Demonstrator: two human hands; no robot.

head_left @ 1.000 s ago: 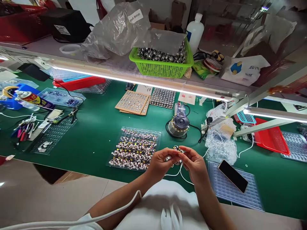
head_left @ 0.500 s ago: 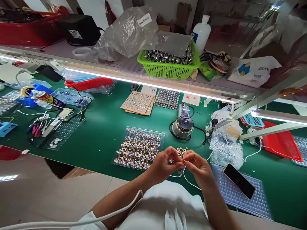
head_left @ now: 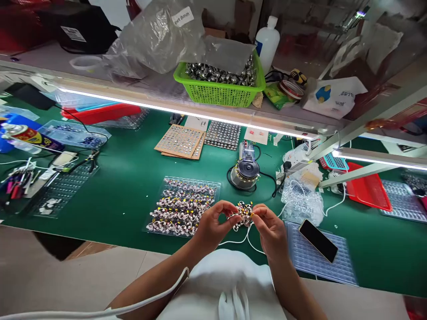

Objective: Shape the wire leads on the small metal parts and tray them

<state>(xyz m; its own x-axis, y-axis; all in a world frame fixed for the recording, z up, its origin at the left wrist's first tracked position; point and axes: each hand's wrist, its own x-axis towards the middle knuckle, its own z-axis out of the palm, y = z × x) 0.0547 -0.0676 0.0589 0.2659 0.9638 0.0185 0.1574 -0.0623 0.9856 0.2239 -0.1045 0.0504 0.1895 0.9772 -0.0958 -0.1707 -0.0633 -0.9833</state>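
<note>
Partly, the left hand (head_left: pixel 213 226) hides heaped small parts (head_left: pixel 246 214).
Whether it pinches anything, I cannot tell; the right hand (head_left: pixel 271 230) pinches an indistinct yellow piece (head_left: pixel 252 215).

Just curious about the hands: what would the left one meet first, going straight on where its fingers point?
Probably the pile of small shiny pieces just past the left hand, though depth is unclear.

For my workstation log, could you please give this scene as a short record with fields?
Left hand: beside the pile of small parts; its grip is unclear
Right hand: appears to pinch a small yellow piece
Left of hands: clear tray with rows of ring-like pieces
Right of hands: phone on ridged plastic
Shelf: green basket
</note>
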